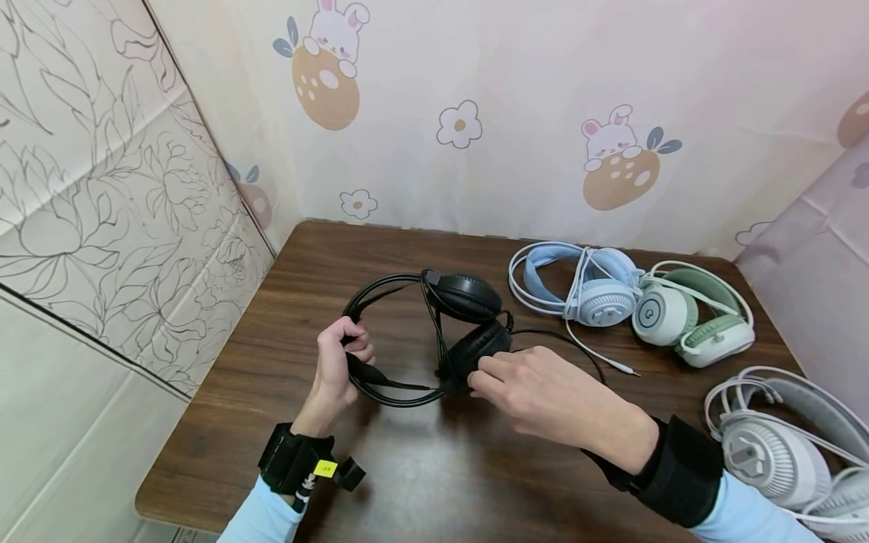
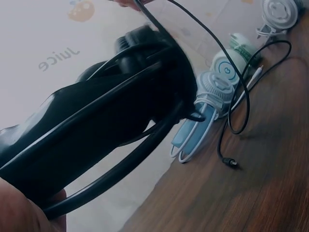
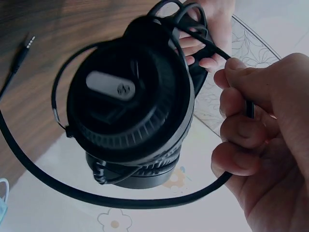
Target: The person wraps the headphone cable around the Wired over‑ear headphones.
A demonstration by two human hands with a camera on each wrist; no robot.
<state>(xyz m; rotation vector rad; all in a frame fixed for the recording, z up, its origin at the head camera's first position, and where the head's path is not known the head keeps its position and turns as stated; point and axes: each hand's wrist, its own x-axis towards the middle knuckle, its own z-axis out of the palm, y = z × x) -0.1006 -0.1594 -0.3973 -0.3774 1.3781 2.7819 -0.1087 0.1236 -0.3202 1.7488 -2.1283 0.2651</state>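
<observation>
Black over-ear headphones (image 1: 477, 353) are held up over the brown table, headband to the left and both ear cups to the right. My left hand (image 1: 342, 354) grips the middle of the headband. Beside the nearer ear cup, my right hand (image 1: 536, 388) pinches the black cable (image 3: 227, 180) between thumb and fingers, as the right wrist view shows. Part of the cable crosses the gap between headband and cups. Its loose end, with a small plug (image 2: 231, 163), hangs past the cups.
Blue headphones (image 1: 606, 303), green-and-white headphones (image 1: 664, 314) and grey-white headphones (image 1: 774, 460) lie along the table's right side, cords wrapped round them. The wooden table (image 1: 271, 339) meets a patterned curtain wall (image 1: 516, 173) at its back edge.
</observation>
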